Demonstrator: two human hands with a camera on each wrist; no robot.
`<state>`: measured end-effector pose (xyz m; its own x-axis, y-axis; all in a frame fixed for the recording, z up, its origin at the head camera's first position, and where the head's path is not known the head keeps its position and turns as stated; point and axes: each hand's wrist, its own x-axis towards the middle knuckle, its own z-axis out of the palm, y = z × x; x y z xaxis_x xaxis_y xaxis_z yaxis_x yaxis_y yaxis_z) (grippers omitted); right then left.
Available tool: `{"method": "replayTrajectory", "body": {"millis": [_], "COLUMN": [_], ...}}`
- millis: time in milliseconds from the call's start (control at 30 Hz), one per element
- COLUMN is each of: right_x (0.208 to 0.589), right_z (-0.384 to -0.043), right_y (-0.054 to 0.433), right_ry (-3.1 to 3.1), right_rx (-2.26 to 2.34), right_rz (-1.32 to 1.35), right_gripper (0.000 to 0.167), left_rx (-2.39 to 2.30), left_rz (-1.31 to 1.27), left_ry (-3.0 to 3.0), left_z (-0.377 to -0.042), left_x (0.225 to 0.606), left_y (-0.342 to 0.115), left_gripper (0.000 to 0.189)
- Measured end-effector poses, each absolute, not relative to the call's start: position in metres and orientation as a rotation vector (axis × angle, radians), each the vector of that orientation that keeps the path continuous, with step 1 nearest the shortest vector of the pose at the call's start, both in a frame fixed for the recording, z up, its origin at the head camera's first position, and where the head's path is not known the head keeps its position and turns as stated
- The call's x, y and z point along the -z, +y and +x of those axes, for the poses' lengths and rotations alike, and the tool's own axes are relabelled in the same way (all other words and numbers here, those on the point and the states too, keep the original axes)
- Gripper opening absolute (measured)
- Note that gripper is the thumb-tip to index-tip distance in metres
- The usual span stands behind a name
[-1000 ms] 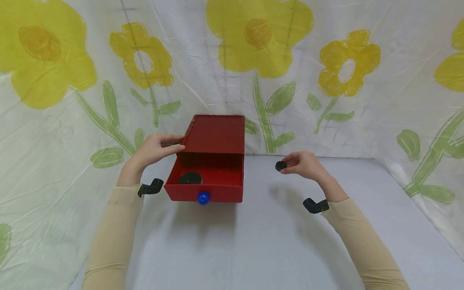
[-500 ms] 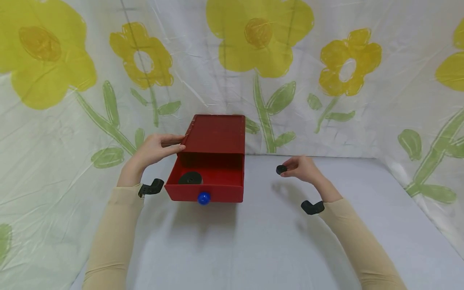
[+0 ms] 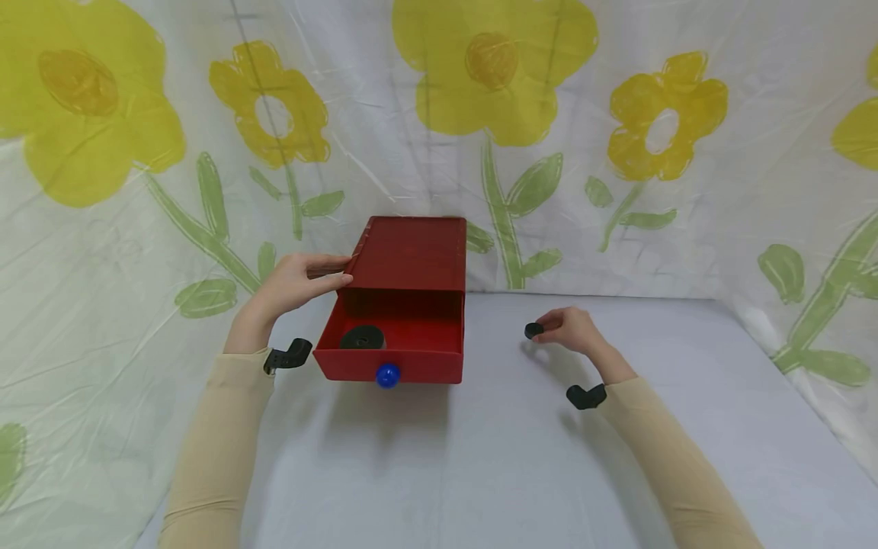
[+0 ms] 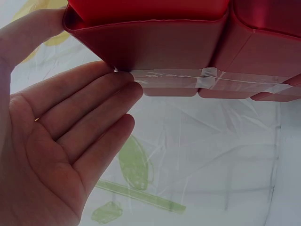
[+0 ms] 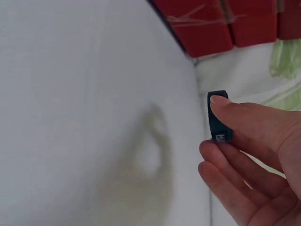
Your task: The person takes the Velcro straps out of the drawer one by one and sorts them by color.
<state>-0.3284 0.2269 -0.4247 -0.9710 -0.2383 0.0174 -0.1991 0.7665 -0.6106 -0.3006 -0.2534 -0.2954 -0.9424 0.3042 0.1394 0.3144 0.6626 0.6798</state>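
A red box (image 3: 411, 255) has its drawer (image 3: 439, 366) pulled out, with a blue knob (image 3: 388, 375) on the front. Inside the drawer at the left lies a wide black disc (image 3: 362, 337) with a hole in its middle. Nearly straight fingers of my left hand (image 3: 291, 286) touch the box's left side; the left wrist view shows them extended against it, thumb at the edge. To the box's right, my right hand (image 3: 569, 332) pinches a small black disc (image 5: 219, 117) between thumb and fingers, above the table. Part of some white lettering shows on its rim.
A white tabletop (image 3: 507, 457) runs under the box and hands. Behind it hangs a white sheet (image 3: 576, 252) with painted yellow flowers. Clear tape (image 4: 169, 79) runs along the box's side. A black wrist camera (image 3: 586, 396) sits on the right wrist.
My right hand has sunk lower with the small black disc, nearer the tabletop and its shadow. My left hand stays at the box, and the drawer has not moved.
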Motion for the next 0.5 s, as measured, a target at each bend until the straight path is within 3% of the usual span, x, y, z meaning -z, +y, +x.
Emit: {"method": "replayTrajectory", "body": {"millis": [500], "right_x": [0.452], "right_z": [-0.329], "right_y": [0.234], "right_ry": [2.846], "right_rx": [1.038], "right_rz": [-0.203], "right_gripper": [0.043], "left_rx": [1.165], "left_rz": [-0.560], "left_ry": [-2.828], "left_z": [-0.300], "left_x": [0.297], "left_y": [-0.253], "left_gripper": [0.052]}}
